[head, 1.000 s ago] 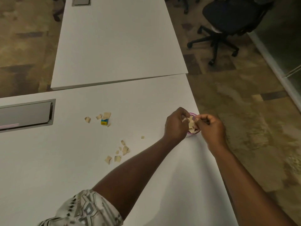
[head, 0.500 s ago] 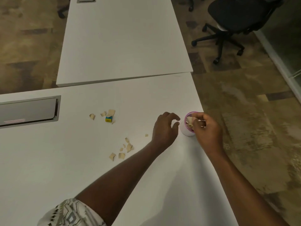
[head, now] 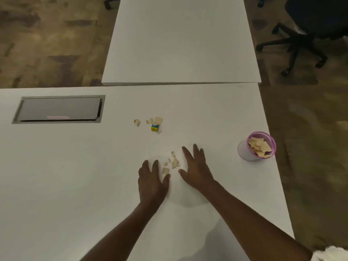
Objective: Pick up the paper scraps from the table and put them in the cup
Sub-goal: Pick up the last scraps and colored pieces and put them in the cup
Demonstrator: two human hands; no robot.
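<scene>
One wide-angle camera, worn on the head, looks forward and steeply down at the near table (head: 75,185), which fills the lower frame from close above; floor (head: 47,44) and an office chair (head: 310,25) show beyond.

Office chair (head: 310,29) cut off by top and right edges, seat lost in dark. Far table (head: 180,44) cropped at top. Near table (head: 56,185) cropped at left and bottom. Forearms (head: 122,232) cut by bottom edge. Pale sleeve (head: 331,254) reduced to sliver at lower right corner.

Palms of left hand (head: 152,181) and right hand (head: 195,170) turned down, unseen; contact with near table not determinable.

Lower scraps (head: 260,146) in cup (head: 243,150) buried under upper ones.

Blue-and-yellow item (head: 154,127) too small to be identified.

Pink marking (head: 57,117) on inset panel (head: 60,109) blurred, unreadable.
</scene>
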